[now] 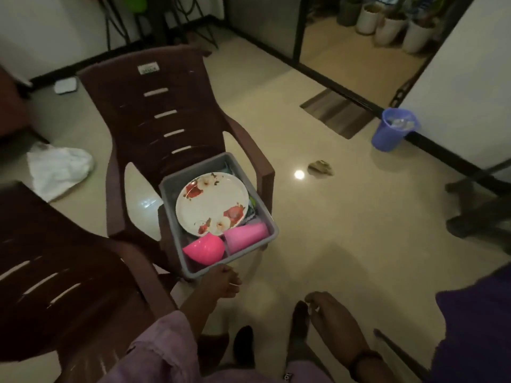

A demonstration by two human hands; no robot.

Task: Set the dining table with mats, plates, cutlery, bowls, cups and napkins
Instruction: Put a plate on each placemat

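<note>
A grey plastic tub (272,217) rests on the seat of a brown plastic chair (154,111), with its near end hanging over the seat's front edge. Inside lie a white floral plate (211,203), a pink bowl (204,248) and a pink cup (246,236) on its side. Green items show under the plate's far side. My left hand (221,281) is at the tub's near rim with fingers curled; whether it grips the rim is unclear. My right hand (330,316) hangs lower right, fingers loosely apart, holding nothing.
A second brown chair (55,272) stands at lower left. A dark purple cloth surface (475,327) fills the lower right. On the tiled floor are a white bag (58,170), a blue bucket (392,128), a small scrap (320,167) and a doormat (336,113).
</note>
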